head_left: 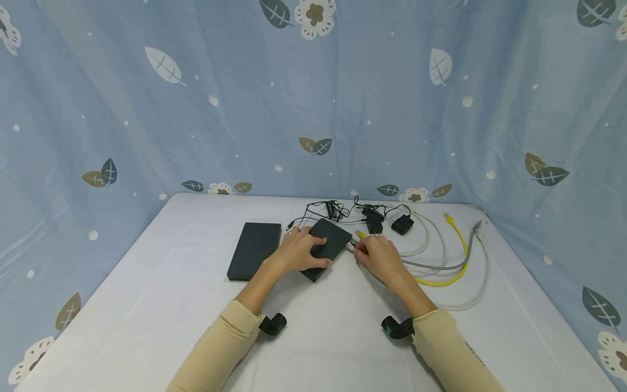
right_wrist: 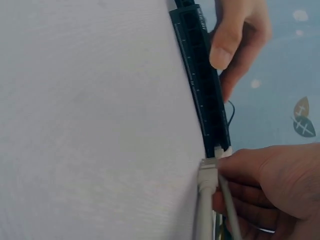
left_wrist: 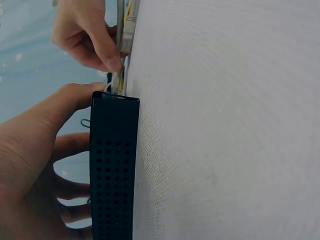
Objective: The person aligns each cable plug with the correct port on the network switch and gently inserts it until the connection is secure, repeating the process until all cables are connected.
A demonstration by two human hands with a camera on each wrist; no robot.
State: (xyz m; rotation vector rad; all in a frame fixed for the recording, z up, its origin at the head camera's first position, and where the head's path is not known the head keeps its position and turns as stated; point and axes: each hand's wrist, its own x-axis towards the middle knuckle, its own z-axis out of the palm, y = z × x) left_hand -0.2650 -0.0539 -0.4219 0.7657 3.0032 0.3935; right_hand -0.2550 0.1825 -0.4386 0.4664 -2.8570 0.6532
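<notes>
My left hand (head_left: 296, 251) lies over a black network switch (head_left: 329, 239), set at a slant on the table, and holds it with the thumb on its top and other fingers toward its far side. Its row of ports (right_wrist: 197, 75) shows in the right wrist view. My right hand (head_left: 381, 258) pinches the plug (right_wrist: 219, 151) of a pale network cable at the last port of that row. A larger light grey plug (right_wrist: 207, 172) is right beside the fingertips. How deep the pinched plug sits is hidden by the fingers.
A second black box (head_left: 254, 250) lies to the left. Behind the switch are bundled black cords (head_left: 335, 209) and two black power adapters (head_left: 403, 224). At right spread a yellow cable (head_left: 443, 283), a grey cable (head_left: 436, 267) and white cables (head_left: 470, 305). A blue patterned curtain (head_left: 313, 109) hangs behind.
</notes>
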